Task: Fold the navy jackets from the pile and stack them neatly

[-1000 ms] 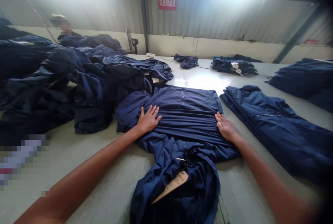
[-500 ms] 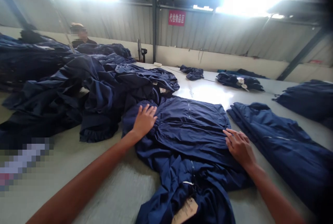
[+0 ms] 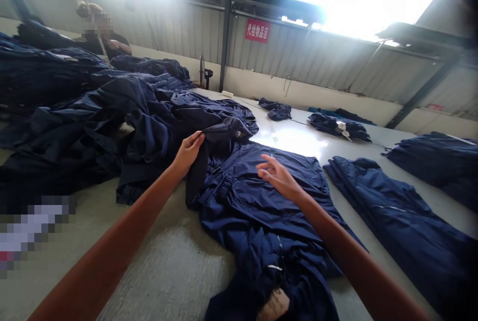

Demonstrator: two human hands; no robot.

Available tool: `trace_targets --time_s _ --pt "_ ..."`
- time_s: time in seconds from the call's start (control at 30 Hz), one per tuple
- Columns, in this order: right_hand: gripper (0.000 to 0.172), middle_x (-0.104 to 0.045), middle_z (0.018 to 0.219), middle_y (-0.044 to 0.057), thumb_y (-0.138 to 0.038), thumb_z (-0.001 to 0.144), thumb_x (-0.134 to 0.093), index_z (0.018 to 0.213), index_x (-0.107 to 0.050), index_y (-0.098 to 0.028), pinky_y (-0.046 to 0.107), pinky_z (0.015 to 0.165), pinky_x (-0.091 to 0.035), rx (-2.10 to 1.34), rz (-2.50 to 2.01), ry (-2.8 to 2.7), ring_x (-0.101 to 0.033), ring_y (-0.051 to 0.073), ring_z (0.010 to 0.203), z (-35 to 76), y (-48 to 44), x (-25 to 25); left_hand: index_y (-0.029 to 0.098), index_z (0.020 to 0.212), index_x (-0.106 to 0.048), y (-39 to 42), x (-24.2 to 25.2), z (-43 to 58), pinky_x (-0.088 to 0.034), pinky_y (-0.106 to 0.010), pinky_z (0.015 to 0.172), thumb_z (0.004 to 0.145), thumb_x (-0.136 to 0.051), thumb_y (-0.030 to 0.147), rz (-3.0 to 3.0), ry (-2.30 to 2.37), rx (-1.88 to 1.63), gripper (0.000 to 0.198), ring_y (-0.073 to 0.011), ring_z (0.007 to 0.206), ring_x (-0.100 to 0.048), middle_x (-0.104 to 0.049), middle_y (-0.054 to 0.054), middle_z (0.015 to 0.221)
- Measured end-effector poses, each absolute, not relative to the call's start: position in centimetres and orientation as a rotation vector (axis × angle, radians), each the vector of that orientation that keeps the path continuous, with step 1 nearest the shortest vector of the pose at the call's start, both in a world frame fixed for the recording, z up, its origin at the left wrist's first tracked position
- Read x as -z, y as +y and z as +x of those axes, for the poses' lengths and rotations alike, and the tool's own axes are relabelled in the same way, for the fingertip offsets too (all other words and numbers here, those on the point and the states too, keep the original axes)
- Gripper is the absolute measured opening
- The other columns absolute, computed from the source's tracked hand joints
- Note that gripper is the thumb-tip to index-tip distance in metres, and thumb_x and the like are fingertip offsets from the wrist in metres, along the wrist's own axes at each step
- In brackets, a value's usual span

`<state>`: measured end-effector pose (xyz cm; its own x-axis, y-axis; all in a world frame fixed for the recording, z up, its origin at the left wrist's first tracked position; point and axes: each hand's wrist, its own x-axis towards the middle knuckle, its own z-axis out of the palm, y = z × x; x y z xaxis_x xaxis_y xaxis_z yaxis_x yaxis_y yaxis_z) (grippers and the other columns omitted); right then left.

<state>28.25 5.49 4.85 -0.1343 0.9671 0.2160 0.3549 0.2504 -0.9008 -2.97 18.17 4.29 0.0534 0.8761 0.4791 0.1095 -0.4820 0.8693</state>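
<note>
A navy jacket point(image 3: 261, 201) with a front zip lies on the table point(image 3: 175, 261), a tan paper tag point(image 3: 274, 306) at its near end. To its left, my left hand point(image 3: 188, 154) pinches the raised edge of a dark navy garment point(image 3: 220, 134), which hangs down beside the jacket. Whether this garment is separate from the heap behind it, I cannot tell. My right hand point(image 3: 276, 175) is over the upper part of the jacket, fingers apart and holding nothing.
A big heap of navy garments point(image 3: 97, 107) covers the left side. Folded navy garments point(image 3: 396, 211) lie on the right, with another stack point(image 3: 440, 161) behind. Small bundles point(image 3: 276, 108) sit farther back. A person point(image 3: 104, 37) is at the far left, near a fan point(image 3: 205, 73).
My left hand has moved up and left from the jacket and now grips a raised garment edge. My right hand has come left from the jacket's right side to over its upper part.
</note>
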Motion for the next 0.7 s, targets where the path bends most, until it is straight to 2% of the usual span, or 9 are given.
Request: trace_targets --time_s 0.03,0.1,0.2,0.27,0.37,0.43,0.57,0.63,0.7 --pt "0.076 -0.069 0.132 0.012 -0.056 0.085 -0.076 0.149 -0.048 -0.025 0.049 0.093 -0.062 -1.083 -1.182 -1.573 -0.072 0.029 0.109 26.5 6.6 -5.9 0.017 0.106 -0.074 17.5 -4.8 -2.7 -0.048 -0.022 0.059 0.087 -0.064 0.074 1.650 0.936 -1.468 0.060 -0.0153 0.067 -0.062 -0.071 -0.002 0.082" --pt "0.074 -0.064 0.141 0.011 -0.060 0.084 -0.077 0.146 -0.051 -0.027 0.050 0.095 -0.062 -1.352 -1.044 -1.427 -0.070 0.029 0.116 23.3 8.2 -7.6 0.016 0.101 -0.075 16.0 -5.5 -1.8 -0.051 -0.024 0.065 0.086 -0.066 0.074 1.760 0.874 -1.355 0.060 -0.0170 0.072 -0.064 -0.072 -0.003 0.082" --pt "0.055 -0.068 0.134 0.009 -0.057 0.087 -0.078 0.130 -0.062 -0.026 0.053 0.098 -0.061 -1.457 -0.975 -1.226 -0.070 0.029 0.116 20.1 9.7 -9.3 0.016 0.110 -0.077 14.0 -6.4 -0.6 -0.056 -0.033 0.090 0.093 -0.061 0.071 1.990 0.777 -1.213 0.060 -0.0255 0.098 -0.070 -0.078 -0.007 0.100" --pt "0.042 -0.072 0.123 0.009 -0.052 0.094 -0.072 0.122 -0.063 -0.023 0.057 0.100 -0.060 -1.443 -1.000 -1.072 -0.070 0.029 0.115 19.3 10.3 -10.8 0.016 0.126 -0.074 13.2 -7.5 -0.4 -0.050 -0.039 0.108 0.097 -0.058 0.066 2.090 0.722 -1.226 0.060 -0.0295 0.120 -0.067 -0.075 -0.010 0.123" --pt "0.035 -0.074 0.116 0.009 -0.052 0.103 -0.057 0.119 -0.060 -0.022 0.064 0.100 -0.058 -1.413 -0.886 -0.972 -0.069 0.029 0.117 20.2 10.3 -14.8 0.018 0.152 -0.054 12.6 -9.7 -1.1 -0.036 -0.044 0.123 0.097 -0.063 0.059 2.198 0.707 -1.337 0.069 -0.0301 0.144 -0.051 -0.057 -0.014 0.153" --pt "0.034 -0.074 0.117 0.008 -0.053 0.102 -0.056 0.119 -0.061 -0.024 0.064 0.102 -0.057 -1.312 -0.726 -0.991 -0.067 0.030 0.121 21.8 9.3 -18.3 0.022 0.161 -0.039 12.1 -10.6 -1.5 -0.027 -0.048 0.128 0.094 -0.069 0.059 2.248 0.740 -1.386 0.083 -0.0310 0.153 -0.039 -0.045 -0.014 0.163" --pt "0.026 -0.073 0.120 0.006 -0.049 0.103 -0.052 0.114 -0.063 -0.029 0.060 0.106 -0.053 -1.109 -0.688 -1.031 -0.063 0.029 0.126 24.5 6.9 -22.6 0.030 0.168 -0.013 10.1 -7.7 -0.9 -0.012 -0.071 0.125 0.074 -0.088 0.061 2.393 0.902 -1.277 0.124 -0.0442 0.161 -0.012 -0.020 -0.017 0.174" --pt "0.026 -0.074 0.120 0.005 -0.050 0.103 -0.051 0.110 -0.064 -0.029 0.061 0.106 -0.052 -1.070 -0.763 -1.052 -0.064 0.029 0.126 25.4 6.3 -22.5 0.031 0.169 -0.006 8.9 -3.9 -0.3 -0.016 -0.075 0.122 0.072 -0.092 0.053 2.406 1.051 -1.221 0.131 -0.0467 0.160 -0.013 -0.020 -0.019 0.173" --pt "0.027 -0.074 0.117 0.005 -0.052 0.101 -0.052 0.106 -0.064 -0.028 0.062 0.105 -0.051 -1.023 -0.844 -1.046 -0.065 0.029 0.124 26.3 6.1 -21.5 0.030 0.168 -0.009 7.8 0.3 0.0 -0.034 -0.064 0.122 0.077 -0.089 0.037 2.358 1.139 -1.173 0.122 -0.0414 0.153 -0.036 -0.033 -0.019 0.165"
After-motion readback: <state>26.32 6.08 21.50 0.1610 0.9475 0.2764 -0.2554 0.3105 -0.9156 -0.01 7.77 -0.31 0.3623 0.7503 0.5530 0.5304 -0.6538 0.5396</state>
